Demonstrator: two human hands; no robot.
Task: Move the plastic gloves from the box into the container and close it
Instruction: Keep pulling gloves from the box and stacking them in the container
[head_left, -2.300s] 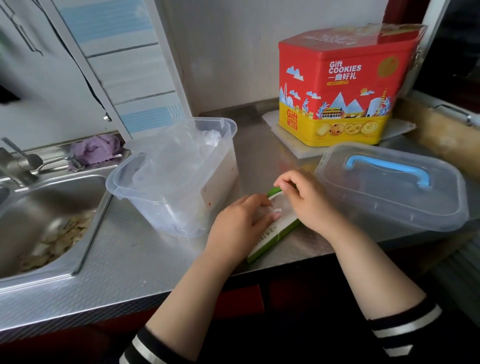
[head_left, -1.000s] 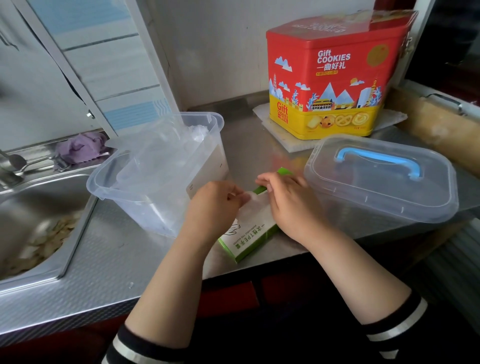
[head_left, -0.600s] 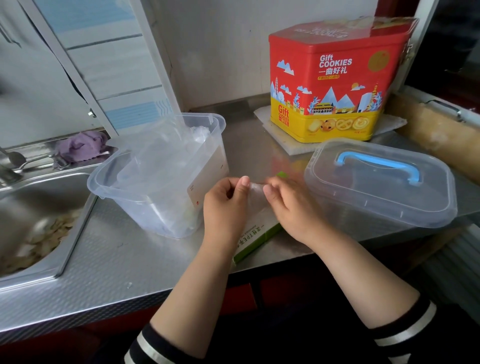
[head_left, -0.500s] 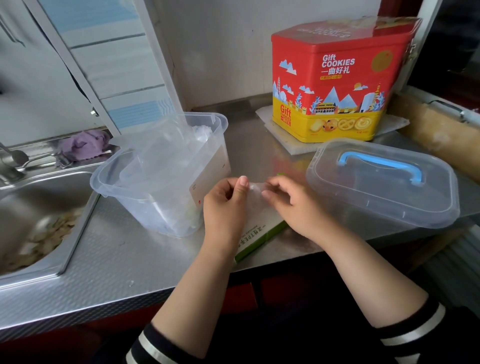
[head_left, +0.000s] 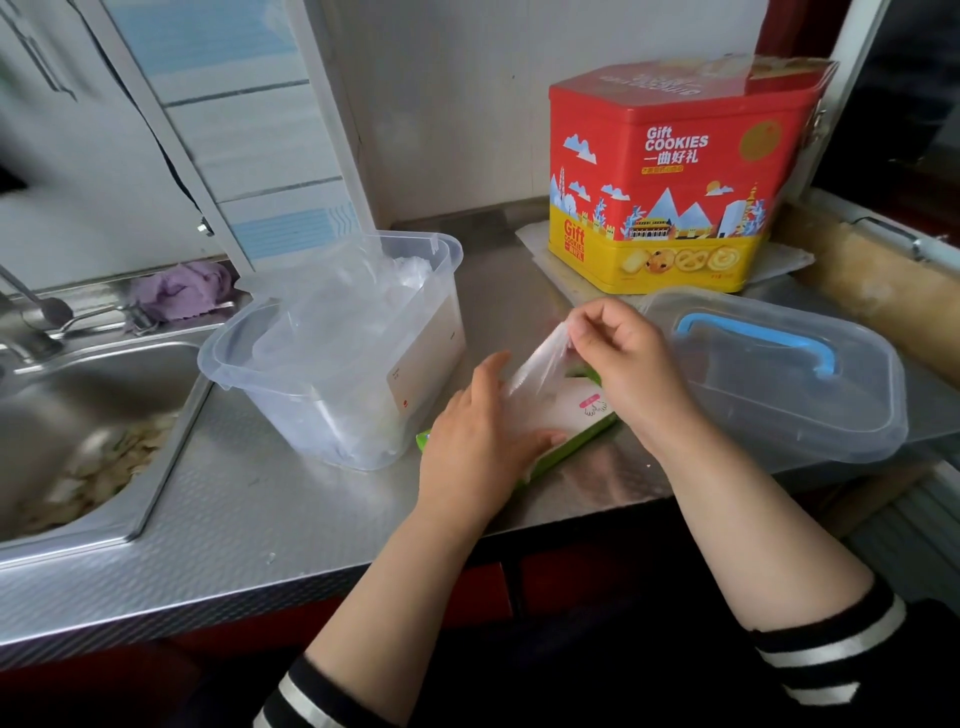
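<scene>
A flat green and white glove box (head_left: 586, 410) lies on the steel counter near its front edge. My left hand (head_left: 475, 441) lies flat on the box with straight fingers, pressing it down. My right hand (head_left: 621, 358) is raised above the box and pinches a thin clear plastic glove (head_left: 537, 364), which stretches from its fingertips down to the box. The clear plastic container (head_left: 332, 353) stands open just left of the box, with several crumpled clear gloves inside. Its clear lid (head_left: 774, 374) with a blue handle lies to the right of my right hand.
A red and yellow cookie tin (head_left: 670, 176) stands at the back right on a white mat. A steel sink (head_left: 67, 426) with scraps in it lies to the left, with a purple cloth (head_left: 179, 291) behind it. The counter's front edge runs just under my forearms.
Both hands were pinching the glove at the box's opening. Now my left hand has let go and lies flat on the box, while my right hand has lifted the glove up and to the right.
</scene>
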